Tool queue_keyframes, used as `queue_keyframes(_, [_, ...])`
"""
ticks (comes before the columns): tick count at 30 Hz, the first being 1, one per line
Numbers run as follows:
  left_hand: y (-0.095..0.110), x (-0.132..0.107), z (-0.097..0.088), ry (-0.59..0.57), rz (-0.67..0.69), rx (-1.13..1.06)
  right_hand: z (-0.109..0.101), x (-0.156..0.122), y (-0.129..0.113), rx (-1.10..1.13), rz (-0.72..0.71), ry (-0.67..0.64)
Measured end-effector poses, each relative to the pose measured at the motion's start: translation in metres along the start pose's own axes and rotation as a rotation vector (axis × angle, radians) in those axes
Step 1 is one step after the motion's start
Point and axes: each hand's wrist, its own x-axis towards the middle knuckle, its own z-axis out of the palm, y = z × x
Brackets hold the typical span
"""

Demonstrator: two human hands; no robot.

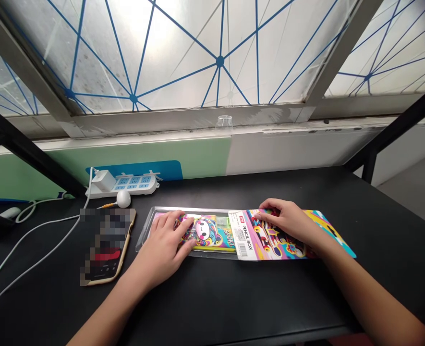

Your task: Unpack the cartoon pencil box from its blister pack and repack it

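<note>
A clear plastic tray (145,230) lies flat on the black desk, with a colorful pencil box (207,232) in it showing a white cartoon face and the word SPORT. My left hand (165,240) rests over the box's left part, fingers spread and palm down. A bright printed card (246,240) marked PENCIL BOX overlaps the tray's right end and reaches beyond it to the right. My right hand (287,218) is on this card, with thumb and bent fingers closed at its upper edge. The hand and forearm hide part of the card.
To the left lies a phone (116,240) in a tan case, its screen partly blurred. Behind it are a white power strip (136,184) with a plugged-in charger (103,181) and a round white object (123,199). A white cable (35,226) loops across the desk (212,302). Windows rise behind.
</note>
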Motion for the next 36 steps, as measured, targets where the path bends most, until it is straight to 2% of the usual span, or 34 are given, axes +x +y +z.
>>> queue_keyframes(4, [0.024, -0.004, -0.007, -0.093, 0.029, -0.206, 0.012, -0.003, -0.010, 0.032, -0.011, -0.020])
queue_keyframes(7, [0.033, -0.011, -0.014, -0.147, 0.052, -0.506, 0.017, -0.003, -0.013, 0.045, -0.021, -0.018])
queue_keyframes(8, [0.033, -0.012, -0.016, -0.117, 0.047, -0.619, 0.017, -0.003, -0.014, 0.047, -0.020, -0.020])
queue_keyframes(10, [0.028, -0.014, -0.019, 0.023, -0.001, -0.789, 0.017, -0.002, -0.013, 0.049, -0.016, -0.035])
queue_keyframes(13, [0.015, -0.010, -0.019, 0.306, -0.196, -0.860, 0.013, -0.003, -0.011, 0.066, -0.012, -0.080])
queue_keyframes(16, [0.002, -0.003, -0.013, 0.478, -0.390, -0.950, 0.005, -0.003, -0.007, 0.082, -0.014, -0.163])
queue_keyframes(20, [-0.005, 0.004, 0.001, 0.526, -0.498, -1.249, -0.004, -0.002, -0.002, 0.052, -0.044, -0.242])
queue_keyframes(25, [-0.004, 0.004, 0.009, 0.536, -0.462, -1.468, 0.001, 0.004, -0.006, -0.013, -0.078, -0.180])
queue_keyframes(30, [-0.003, 0.005, 0.008, 0.544, -0.447, -1.558, 0.021, 0.013, -0.034, -0.121, -0.180, -0.181])
queue_keyframes(36, [0.000, 0.008, 0.004, 0.568, -0.472, -1.623, 0.052, 0.028, -0.104, -0.275, -0.308, -0.268])
